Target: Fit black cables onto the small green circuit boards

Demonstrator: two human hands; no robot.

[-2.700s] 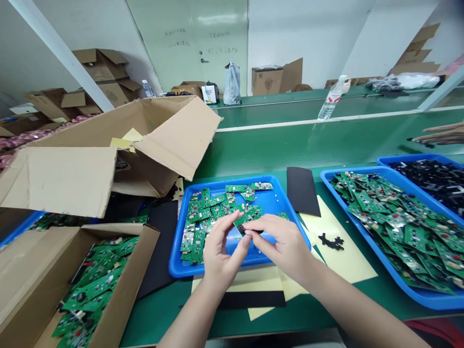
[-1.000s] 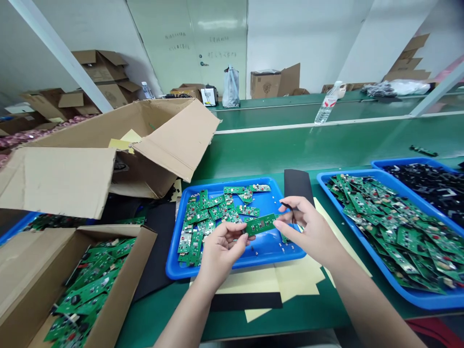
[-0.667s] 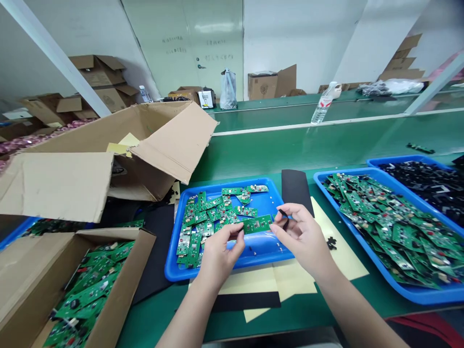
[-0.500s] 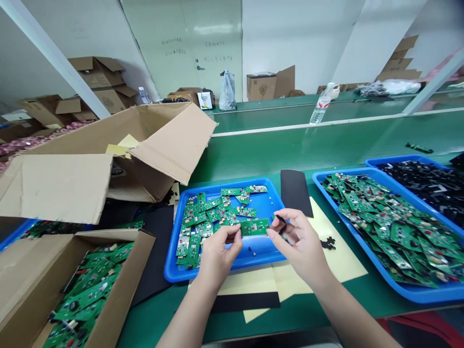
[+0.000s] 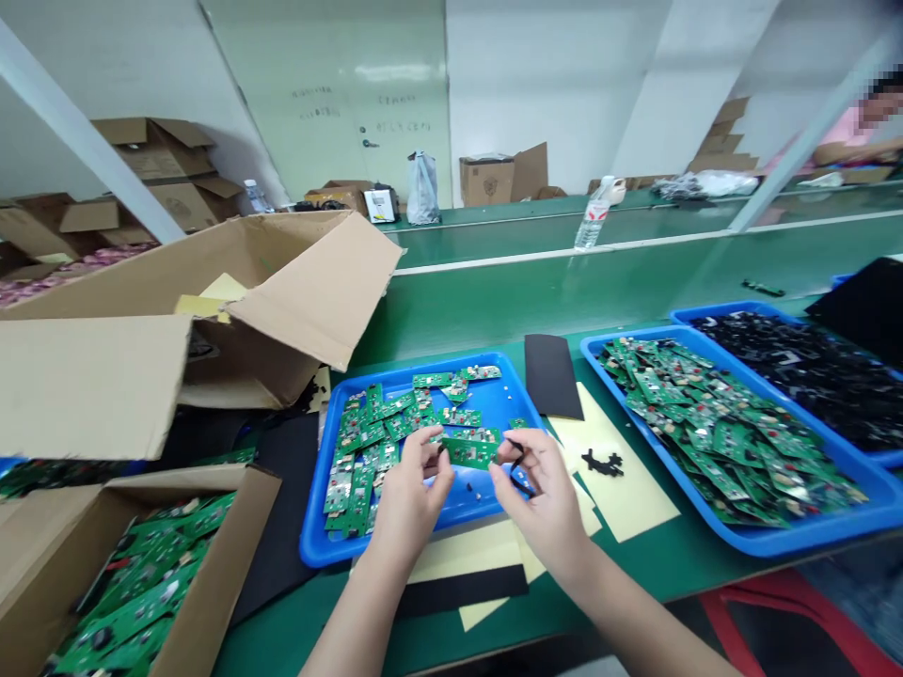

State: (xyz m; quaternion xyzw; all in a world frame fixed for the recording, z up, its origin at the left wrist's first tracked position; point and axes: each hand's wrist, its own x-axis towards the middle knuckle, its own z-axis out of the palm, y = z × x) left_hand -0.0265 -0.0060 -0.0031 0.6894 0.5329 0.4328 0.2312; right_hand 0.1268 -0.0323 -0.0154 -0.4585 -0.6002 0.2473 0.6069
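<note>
Both my hands hold one small green circuit board (image 5: 469,452) above the middle blue tray (image 5: 494,400). My left hand (image 5: 409,491) pinches its left end, fingers closed. My right hand (image 5: 537,489) pinches its right end and also has a small black piece (image 5: 517,458) between its fingers. Several more green boards (image 5: 377,432) lie in the left half of that tray. Yellow backing sheets (image 5: 627,494) and a black cut-out (image 5: 602,462) lie just right of my hands.
A second blue tray (image 5: 790,536) heaped with green boards sits at right, a tray of black parts (image 5: 804,362) behind it. Open cardboard boxes (image 5: 212,555) (image 5: 268,291) stand at left. A green conveyor (image 5: 564,282) runs behind, with a water bottle (image 5: 591,212). A person (image 5: 864,127) sits far right.
The view has swung right and down. My hands have stayed on the board, drawing slightly closer together over the tray. A person has come into view at far right.
</note>
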